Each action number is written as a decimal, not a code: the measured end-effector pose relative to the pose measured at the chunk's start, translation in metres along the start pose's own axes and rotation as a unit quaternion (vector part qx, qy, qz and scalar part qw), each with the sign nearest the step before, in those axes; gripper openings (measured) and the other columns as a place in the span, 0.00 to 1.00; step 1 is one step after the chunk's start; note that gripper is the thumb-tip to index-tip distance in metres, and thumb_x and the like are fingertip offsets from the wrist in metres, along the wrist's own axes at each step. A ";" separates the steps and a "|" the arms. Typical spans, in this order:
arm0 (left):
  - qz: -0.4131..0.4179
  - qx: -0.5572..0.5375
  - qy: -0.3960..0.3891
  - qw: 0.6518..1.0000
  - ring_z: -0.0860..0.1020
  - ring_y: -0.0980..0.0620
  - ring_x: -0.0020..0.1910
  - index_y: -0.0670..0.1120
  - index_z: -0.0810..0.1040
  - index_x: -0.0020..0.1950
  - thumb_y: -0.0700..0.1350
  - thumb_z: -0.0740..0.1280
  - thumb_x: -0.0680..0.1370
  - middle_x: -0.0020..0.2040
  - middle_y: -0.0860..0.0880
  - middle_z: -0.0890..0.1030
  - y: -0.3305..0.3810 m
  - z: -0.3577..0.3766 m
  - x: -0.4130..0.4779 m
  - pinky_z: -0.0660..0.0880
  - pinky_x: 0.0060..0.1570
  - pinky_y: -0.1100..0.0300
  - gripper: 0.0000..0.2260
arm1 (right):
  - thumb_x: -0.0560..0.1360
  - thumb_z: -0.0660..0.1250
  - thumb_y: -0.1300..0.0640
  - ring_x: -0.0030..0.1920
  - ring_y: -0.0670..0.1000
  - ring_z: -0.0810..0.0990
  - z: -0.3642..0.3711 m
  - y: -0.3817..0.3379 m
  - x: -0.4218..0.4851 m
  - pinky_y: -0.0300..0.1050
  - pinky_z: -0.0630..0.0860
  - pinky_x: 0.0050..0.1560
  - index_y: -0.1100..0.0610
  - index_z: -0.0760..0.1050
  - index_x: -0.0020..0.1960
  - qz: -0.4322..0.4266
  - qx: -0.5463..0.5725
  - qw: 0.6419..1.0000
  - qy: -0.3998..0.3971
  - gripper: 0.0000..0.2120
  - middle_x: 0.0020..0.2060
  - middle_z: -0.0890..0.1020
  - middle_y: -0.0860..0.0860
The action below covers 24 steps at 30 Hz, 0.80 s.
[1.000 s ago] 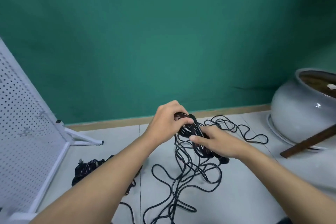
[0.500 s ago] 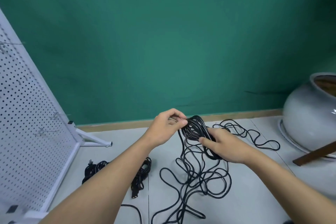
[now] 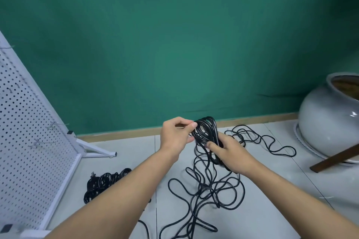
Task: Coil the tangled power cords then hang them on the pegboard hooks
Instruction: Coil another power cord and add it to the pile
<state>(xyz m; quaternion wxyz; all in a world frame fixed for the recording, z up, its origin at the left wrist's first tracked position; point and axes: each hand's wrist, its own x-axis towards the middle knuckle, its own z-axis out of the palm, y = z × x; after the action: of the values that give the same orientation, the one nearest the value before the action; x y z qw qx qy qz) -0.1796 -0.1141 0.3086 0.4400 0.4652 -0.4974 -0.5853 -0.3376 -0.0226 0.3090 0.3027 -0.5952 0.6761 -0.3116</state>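
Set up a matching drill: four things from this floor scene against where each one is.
1. pegboard
2. grey pot
3. cord coil
4. bundled cords

a. lying beside the pegboard's foot
b. far right
c. far left
d. held between left hand and right hand

Pairs: 1-c, 2-b, 3-d, 4-a

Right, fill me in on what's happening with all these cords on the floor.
A person is coiling a black power cord. The right hand grips the coil from below and the left hand pinches its top loops. The rest of that cord lies as a loose tangle on the floor. A second bundle of cords lies beside the white pegboard. No cord hangs on the hooks that show.
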 end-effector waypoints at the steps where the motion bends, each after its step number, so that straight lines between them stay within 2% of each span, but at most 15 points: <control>1: -0.005 -0.008 0.003 1.000 0.84 0.49 0.47 0.40 0.85 0.45 0.38 0.76 0.77 0.47 0.41 0.86 0.000 0.002 0.000 0.84 0.43 0.56 0.02 | 0.77 0.62 0.41 0.48 0.51 0.82 -0.001 0.001 -0.001 0.55 0.79 0.56 0.48 0.79 0.54 0.005 0.012 1.000 -0.009 0.14 0.46 0.85 0.48; 3: -0.014 -0.032 0.024 0.999 0.84 0.49 0.45 0.38 0.83 0.44 0.37 0.74 0.78 0.45 0.42 0.84 0.003 0.006 0.000 0.84 0.42 0.56 0.03 | 0.80 0.64 0.45 0.48 0.50 0.84 -0.002 0.001 -0.003 0.55 0.80 0.55 0.50 0.79 0.55 0.004 0.055 0.998 -0.025 0.11 0.47 0.86 0.49; 5: -0.011 -0.047 0.042 0.998 0.83 0.50 0.43 0.37 0.81 0.44 0.35 0.72 0.79 0.45 0.43 0.81 0.006 0.011 0.004 0.84 0.40 0.57 0.04 | 0.83 0.65 0.56 0.43 0.48 0.82 -0.001 -0.001 -0.004 0.51 0.81 0.48 0.57 0.78 0.54 0.007 0.117 0.992 -0.041 0.06 0.44 0.85 0.51; 8: 0.004 -0.021 0.042 0.999 0.80 0.53 0.39 0.35 0.79 0.48 0.35 0.70 0.81 0.46 0.45 0.78 0.009 0.023 0.001 0.83 0.37 0.58 0.04 | 0.84 0.63 0.59 0.39 0.50 0.79 -0.001 0.000 -0.007 0.50 0.79 0.42 0.65 0.75 0.55 0.022 0.158 0.986 -0.043 0.08 0.38 0.81 0.52; 10: 0.025 0.004 0.047 0.999 0.81 0.52 0.39 0.35 0.79 0.48 0.37 0.69 0.81 0.46 0.46 0.79 0.008 0.029 0.000 0.83 0.35 0.58 0.05 | 0.85 0.63 0.58 0.39 0.51 0.79 -0.003 0.001 -0.009 0.47 0.79 0.39 0.65 0.76 0.58 0.031 0.173 0.983 -0.045 0.10 0.37 0.80 0.52; 12: 0.070 0.071 0.058 0.993 0.83 0.51 0.37 0.40 0.80 0.47 0.40 0.70 0.81 0.45 0.49 0.81 0.007 0.031 0.001 0.82 0.34 0.60 0.05 | 0.85 0.62 0.57 0.37 0.50 0.78 -0.008 0.001 -0.010 0.47 0.78 0.39 0.60 0.76 0.53 0.040 0.183 0.982 -0.033 0.07 0.36 0.79 0.51; 14: 0.112 0.160 0.059 0.979 0.82 0.52 0.37 0.46 0.80 0.45 0.43 0.71 0.80 0.43 0.52 0.83 0.003 0.028 0.004 0.83 0.39 0.55 0.05 | 0.85 0.63 0.56 0.37 0.51 0.77 -0.015 0.001 -0.009 0.46 0.77 0.37 0.57 0.74 0.48 0.055 0.200 0.978 0.001 0.08 0.36 0.79 0.54; 16: 0.078 0.194 -0.003 0.978 0.83 0.51 0.40 0.48 0.81 0.48 0.44 0.68 0.81 0.45 0.52 0.83 -0.004 0.027 0.003 0.84 0.45 0.50 0.03 | 0.84 0.63 0.55 0.37 0.53 0.75 -0.024 0.004 -0.010 0.47 0.76 0.38 0.56 0.74 0.46 0.066 0.202 0.976 0.044 0.09 0.37 0.77 0.55; 18: -0.020 0.203 -0.140 0.969 0.83 0.51 0.44 0.48 0.80 0.56 0.41 0.66 0.82 0.51 0.49 0.84 -0.015 0.029 -0.001 0.84 0.45 0.54 0.06 | 0.84 0.64 0.54 0.36 0.51 0.74 -0.033 0.009 -0.011 0.46 0.75 0.38 0.57 0.77 0.46 0.072 0.204 0.973 0.079 0.10 0.34 0.78 0.50; 19: -0.048 0.229 -0.214 0.948 0.83 0.52 0.47 0.49 0.79 0.59 0.39 0.65 0.81 0.53 0.49 0.84 -0.021 0.031 -0.003 0.82 0.45 0.56 0.09 | 0.84 0.63 0.55 0.34 0.50 0.74 -0.037 0.011 -0.012 0.43 0.74 0.36 0.59 0.78 0.47 0.076 0.219 0.968 0.093 0.11 0.31 0.78 0.47; 21: -0.047 0.283 -0.338 0.896 0.82 0.51 0.55 0.54 0.76 0.63 0.36 0.65 0.80 0.59 0.51 0.83 -0.036 0.038 -0.006 0.78 0.49 0.58 0.16 | 0.85 0.63 0.57 0.31 0.48 0.75 -0.044 0.015 -0.015 0.41 0.75 0.32 0.62 0.77 0.49 0.086 0.275 0.951 0.112 0.10 0.31 0.79 0.47; 24: -0.002 0.319 -0.421 0.849 0.78 0.52 0.65 0.56 0.75 0.68 0.37 0.68 0.78 0.66 0.52 0.79 -0.052 0.055 -0.009 0.75 0.67 0.56 0.21 | 0.85 0.63 0.58 0.34 0.51 0.78 -0.056 0.021 -0.019 0.45 0.77 0.36 0.62 0.76 0.51 0.099 0.354 0.922 0.123 0.08 0.35 0.80 0.53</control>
<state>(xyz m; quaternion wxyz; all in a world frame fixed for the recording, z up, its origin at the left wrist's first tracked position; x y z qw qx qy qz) -0.2345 -0.0892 0.2615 0.0149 0.2901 -0.7932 -0.5352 -0.3915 0.0018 0.3282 0.4377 -0.3364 0.6088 -0.5698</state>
